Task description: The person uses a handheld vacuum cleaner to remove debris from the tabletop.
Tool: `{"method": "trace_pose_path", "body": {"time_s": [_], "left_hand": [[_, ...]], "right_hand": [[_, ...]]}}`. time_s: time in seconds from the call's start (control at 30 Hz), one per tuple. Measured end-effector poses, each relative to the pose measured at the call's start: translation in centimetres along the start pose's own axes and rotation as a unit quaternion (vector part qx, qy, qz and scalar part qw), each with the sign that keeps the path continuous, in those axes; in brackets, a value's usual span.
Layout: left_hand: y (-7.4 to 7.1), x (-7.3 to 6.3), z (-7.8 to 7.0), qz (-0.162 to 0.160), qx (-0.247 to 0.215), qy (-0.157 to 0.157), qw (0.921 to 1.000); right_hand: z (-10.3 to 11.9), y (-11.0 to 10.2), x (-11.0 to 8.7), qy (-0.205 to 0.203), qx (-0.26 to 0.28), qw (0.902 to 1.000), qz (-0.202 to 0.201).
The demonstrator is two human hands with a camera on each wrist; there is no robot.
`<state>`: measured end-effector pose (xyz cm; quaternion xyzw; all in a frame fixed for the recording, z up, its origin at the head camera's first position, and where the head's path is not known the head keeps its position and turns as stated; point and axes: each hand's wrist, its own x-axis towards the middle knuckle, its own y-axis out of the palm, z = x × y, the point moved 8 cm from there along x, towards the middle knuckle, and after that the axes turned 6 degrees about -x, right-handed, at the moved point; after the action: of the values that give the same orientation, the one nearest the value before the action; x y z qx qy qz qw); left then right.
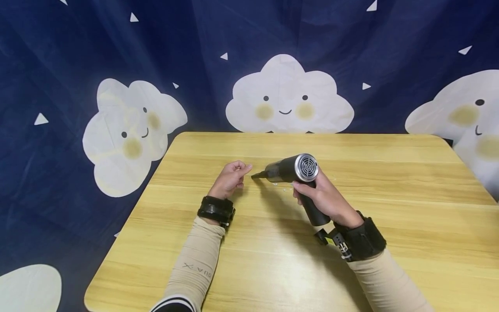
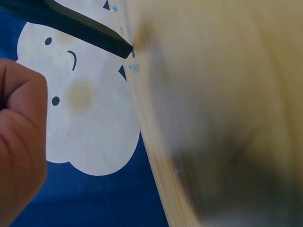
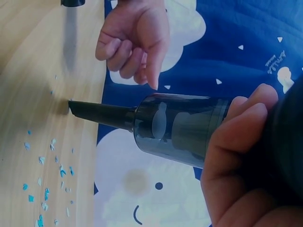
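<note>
Black handheld vacuum (image 1: 290, 168), held in my right hand (image 1: 325, 197) over the far half of a wood-grain table (image 1: 241, 264). The body is a matte cylinder ending, towards me, in a silver-rimmed round grille (image 1: 308, 167); a straight black handle (image 1: 315, 212) slants down from it, my fingers and thumb wrapped firmly about it. Forward of the body sits a smoky, translucent cup (image 3: 177, 128) with pale, glossy reflections, tapering abruptly to a narrow, flat black nozzle (image 3: 102, 114) with a slant-cut tip. The tip points down at the tabletop; I cannot tell whether it touches. Small blue and whitish scraps (image 3: 62, 170) lie scattered nearby. My left hand (image 1: 229, 180), just beside the tip, is empty, its fingers loosely curled and thumb extended.
</note>
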<state>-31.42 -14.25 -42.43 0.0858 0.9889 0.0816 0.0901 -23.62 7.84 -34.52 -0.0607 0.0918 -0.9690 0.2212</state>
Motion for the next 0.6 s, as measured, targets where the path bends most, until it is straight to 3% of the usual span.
{"method": "trace_pose_path", "body": {"time_s": [0.6], "left_hand": [[0.20,0.18,0.04,-0.008,-0.004,0.003,1.0000]], "right_hand": [[-0.26,0.07,0.10,-0.003,0.006,1.0000,-0.003]]}}
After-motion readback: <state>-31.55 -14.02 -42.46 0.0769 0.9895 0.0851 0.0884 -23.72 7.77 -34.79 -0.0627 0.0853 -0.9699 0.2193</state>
